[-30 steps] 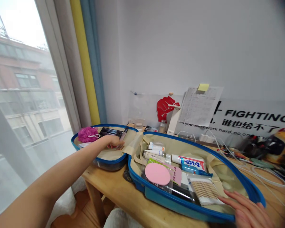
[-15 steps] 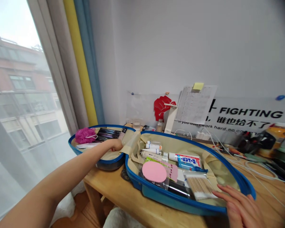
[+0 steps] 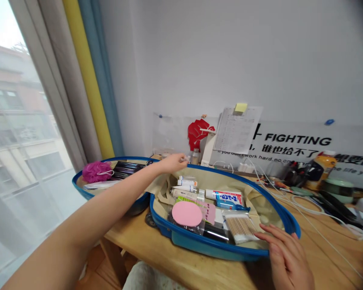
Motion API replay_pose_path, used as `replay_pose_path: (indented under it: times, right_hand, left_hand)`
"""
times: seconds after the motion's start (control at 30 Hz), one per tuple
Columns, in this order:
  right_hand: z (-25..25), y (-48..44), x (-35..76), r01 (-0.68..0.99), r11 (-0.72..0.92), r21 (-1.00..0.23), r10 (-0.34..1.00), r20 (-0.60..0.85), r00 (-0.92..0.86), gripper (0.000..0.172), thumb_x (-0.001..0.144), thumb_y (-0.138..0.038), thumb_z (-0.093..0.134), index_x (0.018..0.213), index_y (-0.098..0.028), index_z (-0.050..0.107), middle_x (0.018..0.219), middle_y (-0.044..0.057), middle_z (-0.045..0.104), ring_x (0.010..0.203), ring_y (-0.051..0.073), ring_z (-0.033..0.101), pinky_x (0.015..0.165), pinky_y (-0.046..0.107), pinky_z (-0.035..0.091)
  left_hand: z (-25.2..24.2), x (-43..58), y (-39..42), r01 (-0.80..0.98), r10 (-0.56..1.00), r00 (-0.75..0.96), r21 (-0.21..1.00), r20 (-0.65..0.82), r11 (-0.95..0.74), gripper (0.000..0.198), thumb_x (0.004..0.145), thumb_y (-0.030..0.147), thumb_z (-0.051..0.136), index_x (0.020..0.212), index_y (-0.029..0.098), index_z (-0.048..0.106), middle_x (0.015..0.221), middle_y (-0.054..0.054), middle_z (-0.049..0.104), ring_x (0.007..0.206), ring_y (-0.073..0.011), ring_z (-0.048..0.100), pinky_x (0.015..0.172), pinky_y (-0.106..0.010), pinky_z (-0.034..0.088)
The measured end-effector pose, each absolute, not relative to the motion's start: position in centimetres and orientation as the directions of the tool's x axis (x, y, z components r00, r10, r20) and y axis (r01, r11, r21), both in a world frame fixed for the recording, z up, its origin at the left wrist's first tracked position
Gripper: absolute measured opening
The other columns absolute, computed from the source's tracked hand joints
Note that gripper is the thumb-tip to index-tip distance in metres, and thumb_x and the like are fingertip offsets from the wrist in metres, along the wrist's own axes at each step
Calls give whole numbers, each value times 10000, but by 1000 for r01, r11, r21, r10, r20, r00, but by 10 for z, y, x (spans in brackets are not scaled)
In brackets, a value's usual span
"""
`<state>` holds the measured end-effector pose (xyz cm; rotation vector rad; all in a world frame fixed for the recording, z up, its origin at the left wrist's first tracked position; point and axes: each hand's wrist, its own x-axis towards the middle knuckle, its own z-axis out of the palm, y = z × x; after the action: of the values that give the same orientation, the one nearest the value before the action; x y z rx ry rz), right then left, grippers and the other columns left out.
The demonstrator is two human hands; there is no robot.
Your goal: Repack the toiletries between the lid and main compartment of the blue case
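Note:
An open blue case [image 3: 218, 251] with beige lining lies on a wooden desk [image 3: 169, 262]. Its near half holds toiletries: a toothpaste tube [image 3: 226, 196], a pink oval pad [image 3: 186, 213], a pack of cotton swabs [image 3: 239, 226] and small tubes [image 3: 186, 184]. The far half [image 3: 78, 187] holds a pink bath puff [image 3: 97, 171] and dark items. My left hand [image 3: 173, 162] reaches over the case's hinge toward the wall, fingers pinched beside a small bottle [image 3: 195, 156]. My right hand [image 3: 282, 257] lies flat on the case's near right rim, fingers spread.
A window with a sheer curtain and yellow and blue drapes [image 3: 87, 80] fills the left. Against the wall stand a red fist ornament [image 3: 198, 132], a paper sheet [image 3: 236, 129] and a "FIGHTING" banner [image 3: 296, 141]. Cables, a yellow bottle [image 3: 319, 169] and a green container [image 3: 339, 189] crowd the desk's right.
My left hand has left the far half of the case and moved right and away, toward the small bottle by the wall. The view has swung right.

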<state>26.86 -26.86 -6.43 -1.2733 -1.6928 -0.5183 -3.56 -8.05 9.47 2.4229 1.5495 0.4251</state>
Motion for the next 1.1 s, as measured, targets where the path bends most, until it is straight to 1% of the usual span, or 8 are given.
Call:
replay_pose_path:
  times: [0.17,0.3,0.4,0.53,0.67,0.77,0.93,1.1]
  right_hand:
    - [-63,-269,267,913,365,-179,519,854,-40,320,904,-334,386,843,-229,682,964,59,689,979,236,622,979,454,390]
    - [-60,-270,266,909,379,-176,496,867,-39,295,906,-300,397,851,-232,679,972,54,684,976,229,616,971,450,387]
    - [-60,-271,266,903,387,-186,506,862,-39,283,904,-288,401,876,-237,678,983,53,681,976,229,617,967,450,388]
    - [-61,-272,266,909,370,-194,528,848,-35,304,908,-325,394,881,-241,684,984,57,684,970,230,620,965,455,390]
    - [-61,-272,265,905,368,-213,517,856,-8,323,913,-339,384,843,-240,684,966,57,688,972,229,616,959,453,392]
    - [-59,-272,263,905,364,-218,521,853,-5,331,916,-345,380,836,-243,685,957,56,689,966,225,619,964,453,390]
    - [-59,-272,262,907,375,-193,491,871,-17,305,914,-314,391,847,-243,680,954,48,687,973,217,615,962,441,384]
    - [-60,-271,264,910,355,-215,521,854,-2,335,911,-344,375,841,-240,685,962,56,693,964,225,622,961,448,388]
  left_hand:
    - [69,36,-89,736,802,591,349,85,-579,356,861,278,455,1206,196,480,1044,-19,667,887,-135,609,766,-217,456]
    - [47,65,-89,697,734,679,307,8,-648,300,818,238,524,1113,187,535,1076,-37,666,919,-147,609,752,-210,448]
    - [34,74,-89,685,702,711,266,-41,-678,286,812,284,552,1089,213,554,1068,-38,671,930,-172,617,751,-234,456]
    - [19,77,-94,679,685,727,206,-56,-704,276,859,344,477,1103,244,562,1145,-69,641,1006,-229,608,793,-306,467]
    - [15,77,-98,669,671,739,181,-59,-721,305,838,304,487,1131,261,560,1192,-78,622,1056,-259,591,816,-337,467]
    - [17,76,-99,686,688,723,197,-71,-701,338,810,267,512,1146,260,552,1108,-60,662,999,-242,612,788,-314,471]
    - [20,71,-95,698,706,704,269,-83,-664,288,875,275,456,1147,266,552,1033,-5,679,905,-159,623,745,-245,461]
    - [21,68,-93,690,685,714,305,-141,-657,312,948,355,423,1179,180,536,1001,-40,649,823,-133,616,766,-319,505]
